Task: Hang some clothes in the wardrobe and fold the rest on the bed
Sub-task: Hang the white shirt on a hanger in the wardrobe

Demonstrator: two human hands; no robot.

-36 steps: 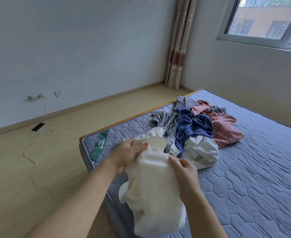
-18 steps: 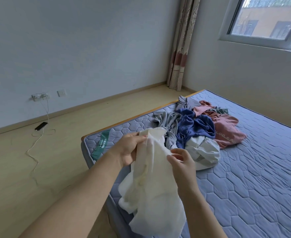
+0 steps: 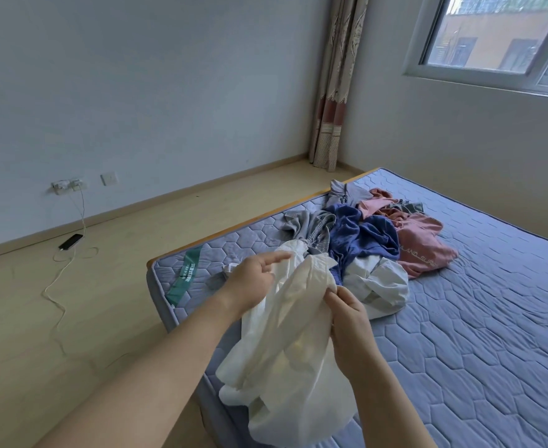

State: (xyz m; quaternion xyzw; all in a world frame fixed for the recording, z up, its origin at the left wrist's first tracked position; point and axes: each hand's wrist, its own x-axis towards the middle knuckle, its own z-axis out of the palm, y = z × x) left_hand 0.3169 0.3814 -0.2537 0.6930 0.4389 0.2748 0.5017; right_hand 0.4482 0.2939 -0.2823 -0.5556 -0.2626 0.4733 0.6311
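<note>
Type of white garment (image 3: 292, 350) not discernible: bunched. Palm side of left hand (image 3: 253, 279) hidden, hold on the cloth unclear. Fingertips of right hand (image 3: 351, 321) buried in the folds. Bed (image 3: 476, 350) cut off right and below. Print on green label (image 3: 187, 274) too small to read. Lettering on pink garment (image 3: 422, 250) partly lost in a fold.

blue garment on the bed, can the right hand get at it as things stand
Probably not yet: the right hand pinches the white garment. The blue garment lies uncovered on the bed just beyond, with nothing between, so once freed it likely could.
</note>
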